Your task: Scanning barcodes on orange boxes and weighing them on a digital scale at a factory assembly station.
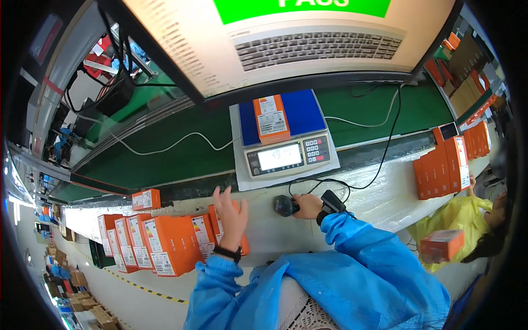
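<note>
My right hand point(308, 207) is closed round the handle of a black handheld barcode scanner point(284, 205), held low over the table, its head pointing left. A black cable runs off near it. My left hand point(231, 215) is raised with its fingers apart and nothing in it, just above the orange box point(243, 243) at the near end of a row of labelled orange boxes point(171, 242). Beyond my hands stands a digital weighing scale point(301, 113) with a blue platform and a lit display. One orange box point(271, 118) lies on its platform, its white label facing up.
A large monitor point(308, 44) with a green banner overhangs the scale. Green conveyor belt point(181, 159) runs behind the table. More orange boxes point(440, 170) are stacked at the right, near a person in yellow point(459, 220). A single orange box point(146, 199) lies at the left.
</note>
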The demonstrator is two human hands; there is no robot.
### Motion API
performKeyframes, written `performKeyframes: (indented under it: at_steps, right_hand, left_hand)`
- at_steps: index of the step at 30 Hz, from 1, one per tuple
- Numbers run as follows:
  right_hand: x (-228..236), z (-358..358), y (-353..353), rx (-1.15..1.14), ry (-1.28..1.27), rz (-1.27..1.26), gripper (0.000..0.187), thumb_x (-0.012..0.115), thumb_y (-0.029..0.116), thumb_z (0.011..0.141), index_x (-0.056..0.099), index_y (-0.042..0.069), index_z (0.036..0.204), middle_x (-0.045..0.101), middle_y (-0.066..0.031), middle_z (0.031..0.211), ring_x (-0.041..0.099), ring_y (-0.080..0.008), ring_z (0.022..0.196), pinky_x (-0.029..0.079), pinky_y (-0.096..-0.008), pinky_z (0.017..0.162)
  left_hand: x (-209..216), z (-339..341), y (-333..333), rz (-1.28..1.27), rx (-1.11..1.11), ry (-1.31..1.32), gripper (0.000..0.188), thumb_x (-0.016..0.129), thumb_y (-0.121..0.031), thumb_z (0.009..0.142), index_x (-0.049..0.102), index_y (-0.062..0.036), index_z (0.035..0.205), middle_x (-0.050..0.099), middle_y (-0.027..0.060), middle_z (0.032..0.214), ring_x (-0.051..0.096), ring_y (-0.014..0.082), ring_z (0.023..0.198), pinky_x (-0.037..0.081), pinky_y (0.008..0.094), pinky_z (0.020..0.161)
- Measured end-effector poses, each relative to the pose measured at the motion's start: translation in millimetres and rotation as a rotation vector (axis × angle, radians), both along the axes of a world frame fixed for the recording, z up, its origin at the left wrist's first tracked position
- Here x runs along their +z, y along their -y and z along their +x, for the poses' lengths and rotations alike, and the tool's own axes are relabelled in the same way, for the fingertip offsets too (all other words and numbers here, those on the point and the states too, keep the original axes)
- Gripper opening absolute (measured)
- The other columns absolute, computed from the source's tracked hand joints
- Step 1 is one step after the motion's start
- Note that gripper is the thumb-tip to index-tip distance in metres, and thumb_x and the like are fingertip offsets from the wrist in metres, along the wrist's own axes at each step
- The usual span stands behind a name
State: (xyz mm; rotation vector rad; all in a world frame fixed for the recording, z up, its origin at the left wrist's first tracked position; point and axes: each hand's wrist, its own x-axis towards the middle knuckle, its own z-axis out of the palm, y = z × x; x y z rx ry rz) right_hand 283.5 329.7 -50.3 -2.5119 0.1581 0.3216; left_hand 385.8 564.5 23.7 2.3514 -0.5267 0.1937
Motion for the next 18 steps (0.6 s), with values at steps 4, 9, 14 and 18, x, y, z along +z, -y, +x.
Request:
performKeyframes:
  at_steps: [4, 9, 14, 18]
  right_hand:
    - [-13.5, 1.6, 1.8, 0.072, -0.157, -0.046, 0.046, 0.07, 0.033, 0.066, 0.061, 0.008, 0.104, 0.067, -0.0196, 0.084, 0.064, -0.0386, 0.082, 0.05, -0.0481, 0.073]
    - [24.4, 8.6, -4.5, -0.116, 0.052, 0.161, 0.047, 0.068, 0.028, 0.068, 0.061, 0.002, 0.106, 0.066, -0.0213, 0.081, 0.065, -0.0389, 0.078, 0.051, -0.0468, 0.07]
    - [108.3, 57.7, -5.9, -0.54, 0.219, 0.544, 0.036, 0.069, 0.024, 0.076, 0.06, -0.003, 0.099, 0.064, -0.0118, 0.069, 0.064, -0.0202, 0.058, 0.05, -0.0341, 0.055]
    - [139.2, 93.6, -4.3, -0.623, 0.245, 0.509, 0.035, 0.067, 0.021, 0.077, 0.059, -0.004, 0.1, 0.063, -0.0111, 0.068, 0.062, -0.0172, 0.051, 0.049, -0.0316, 0.047]
  left_hand:
    - [-36.5, -47.3, -73.3, -0.026, 0.065, -0.115, 0.054, 0.066, -0.016, 0.082, 0.044, 0.0007, 0.128, 0.025, 0.0258, 0.142, 0.031, 0.0425, 0.13, 0.029, 0.0486, 0.104]
    - [-54.6, -76.7, -108.9, 0.303, 0.238, -0.16, 0.081, 0.071, -0.037, 0.076, 0.034, -0.0008, 0.138, 0.022, 0.0289, 0.144, 0.019, 0.0455, 0.135, 0.016, 0.0574, 0.108]
    - [-28.8, -77.2, -86.6, 0.393, 0.22, -0.322, 0.097, 0.071, -0.051, 0.071, 0.028, -0.0019, 0.143, 0.014, 0.0342, 0.147, 0.007, 0.0474, 0.139, 0.005, 0.059, 0.11]
    - [-38.0, -77.6, -79.9, 0.423, 0.185, -0.333, 0.097, 0.068, -0.052, 0.072, 0.026, -0.0026, 0.144, 0.007, 0.0369, 0.148, -0.003, 0.0515, 0.139, -0.001, 0.0623, 0.108]
